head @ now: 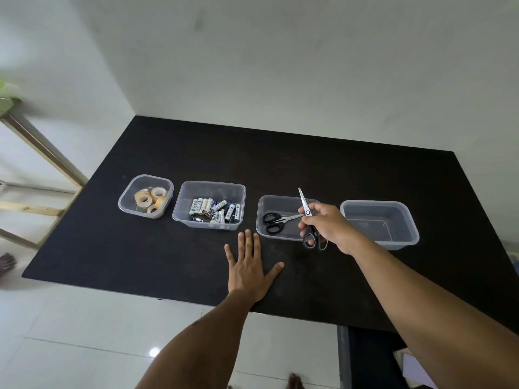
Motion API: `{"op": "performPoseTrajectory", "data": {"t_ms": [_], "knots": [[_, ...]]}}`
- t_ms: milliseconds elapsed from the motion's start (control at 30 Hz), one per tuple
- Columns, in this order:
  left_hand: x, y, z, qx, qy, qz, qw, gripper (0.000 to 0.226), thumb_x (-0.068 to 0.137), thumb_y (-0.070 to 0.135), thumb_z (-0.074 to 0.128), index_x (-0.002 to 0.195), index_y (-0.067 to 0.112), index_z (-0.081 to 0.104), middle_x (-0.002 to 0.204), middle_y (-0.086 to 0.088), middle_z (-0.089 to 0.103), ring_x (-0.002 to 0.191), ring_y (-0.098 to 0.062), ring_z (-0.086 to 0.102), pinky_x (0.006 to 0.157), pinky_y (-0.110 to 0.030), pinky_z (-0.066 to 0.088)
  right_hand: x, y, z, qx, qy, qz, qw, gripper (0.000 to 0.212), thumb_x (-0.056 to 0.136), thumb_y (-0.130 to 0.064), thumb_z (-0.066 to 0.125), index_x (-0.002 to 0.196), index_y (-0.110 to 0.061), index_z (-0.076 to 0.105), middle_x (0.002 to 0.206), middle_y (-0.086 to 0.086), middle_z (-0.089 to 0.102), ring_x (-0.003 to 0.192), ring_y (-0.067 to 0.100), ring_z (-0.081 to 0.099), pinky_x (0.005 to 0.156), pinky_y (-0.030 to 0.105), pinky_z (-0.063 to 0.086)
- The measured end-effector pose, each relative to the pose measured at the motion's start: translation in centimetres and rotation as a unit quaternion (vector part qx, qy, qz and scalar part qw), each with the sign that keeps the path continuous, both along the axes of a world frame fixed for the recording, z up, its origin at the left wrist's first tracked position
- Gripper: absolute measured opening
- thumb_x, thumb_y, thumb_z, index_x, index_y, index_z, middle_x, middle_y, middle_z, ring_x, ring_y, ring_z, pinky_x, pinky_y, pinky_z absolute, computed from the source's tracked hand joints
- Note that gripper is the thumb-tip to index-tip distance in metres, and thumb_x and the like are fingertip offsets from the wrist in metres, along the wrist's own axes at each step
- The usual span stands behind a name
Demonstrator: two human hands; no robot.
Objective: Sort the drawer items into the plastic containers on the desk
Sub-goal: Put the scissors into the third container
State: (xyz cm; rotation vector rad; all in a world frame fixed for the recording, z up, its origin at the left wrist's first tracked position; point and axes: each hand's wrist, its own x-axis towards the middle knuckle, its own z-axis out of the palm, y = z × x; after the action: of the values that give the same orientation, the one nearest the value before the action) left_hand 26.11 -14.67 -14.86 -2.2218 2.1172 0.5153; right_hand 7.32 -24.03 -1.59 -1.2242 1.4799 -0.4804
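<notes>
Head view: a pair of scissors [303, 199] was held in the right hand [327, 223], fingers curled round it near the pivot. The blades pointed up and away, and the black handle loops hung below the fist. It hovered over the near right corner of the third container [280, 196], where another black-handled pair [276, 220] already lay flat. The step in hand looked like adding this pair to that container.

The next move would call for lowering the scissors past the rim, tipping them flat beside the pair inside, and letting go with the points turned away from the fingers.

The left hand [248, 269] lay flat on the black desk [309, 164] with fingers spread, gripping nothing, just in front of the containers. To the left stood a container of batteries [210, 183] and one of tape rolls [126, 192]. The far-right container [379, 203] appeared to hold nothing.
</notes>
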Motion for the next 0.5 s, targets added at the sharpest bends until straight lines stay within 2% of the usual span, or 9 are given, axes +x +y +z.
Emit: {"op": "performPoseTrajectory", "data": {"t_ms": [167, 300, 367, 433, 500], "knots": [[0.4, 0.1, -0.4, -0.013, 0.004, -0.006, 1.0, 0.098, 0.086, 0.083, 0.004, 0.157, 0.018, -0.014, 0.165, -0.005, -0.02, 0.149, -0.023, -0.027, 0.121, -0.054, -0.014, 1.2, -1.5, -0.4, -0.025, 0.023, 0.012, 0.999, 0.011, 0.094, -0.006, 0.059, 0.103, -0.008, 0.067, 0.082, 0.012, 0.069, 0.067, 0.024, 0.068, 0.063, 0.043, 0.053], [0.6, 0.0, -0.7, -0.017, 0.009, -0.007, 1.0, 0.097, 0.087, 0.082, 0.005, 0.158, 0.018, -0.014, 0.165, -0.004, -0.021, 0.149, -0.023, -0.027, 0.121, -0.054, -0.014, 1.6, -2.9, -0.5, -0.045, 0.066, 0.022, 0.997, 0.008, 0.094, -0.014, 0.062, 0.098, -0.013, 0.069, 0.081, 0.008, 0.069, 0.064, 0.018, 0.067, 0.048, 0.031, 0.051], [0.7, -0.1, -0.7, -0.016, 0.014, -0.009, 1.0, 0.097, 0.087, 0.082, 0.006, 0.158, 0.019, -0.014, 0.165, -0.004, -0.02, 0.15, -0.023, -0.027, 0.121, -0.054, -0.014, 1.7, -3.5, -0.6, -0.067, 0.113, 0.039, 0.991, 0.013, 0.092, -0.01, 0.061, 0.098, -0.017, 0.07, 0.082, 0.005, 0.069, 0.065, 0.016, 0.066, 0.045, 0.027, 0.05], [0.7, -0.2, -0.6, -0.016, 0.016, -0.012, 1.0, 0.097, 0.087, 0.083, 0.007, 0.158, 0.019, -0.014, 0.166, -0.003, -0.02, 0.15, -0.023, -0.026, 0.121, -0.054, -0.013, 2.0, -4.1, -0.8, -0.088, 0.162, 0.077, 0.98, 0.021, 0.09, -0.006, 0.058, 0.095, -0.022, 0.071, 0.08, 0.003, 0.067, 0.067, 0.016, 0.064, 0.047, 0.026, 0.047], [0.8, -0.2, -0.5, -0.012, 0.018, -0.015, 1.0, 0.097, 0.087, 0.082, 0.008, 0.158, 0.019, -0.013, 0.166, -0.003, -0.019, 0.15, -0.023, -0.025, 0.121, -0.054, -0.013, 2.1, -4.5, -1.3, -0.096, 0.21, 0.128, 0.965, 0.026, 0.088, -0.004, 0.058, 0.097, -0.024, 0.072, 0.083, 0.001, 0.066, 0.076, 0.018, 0.065, 0.058, 0.028, 0.05]]}}
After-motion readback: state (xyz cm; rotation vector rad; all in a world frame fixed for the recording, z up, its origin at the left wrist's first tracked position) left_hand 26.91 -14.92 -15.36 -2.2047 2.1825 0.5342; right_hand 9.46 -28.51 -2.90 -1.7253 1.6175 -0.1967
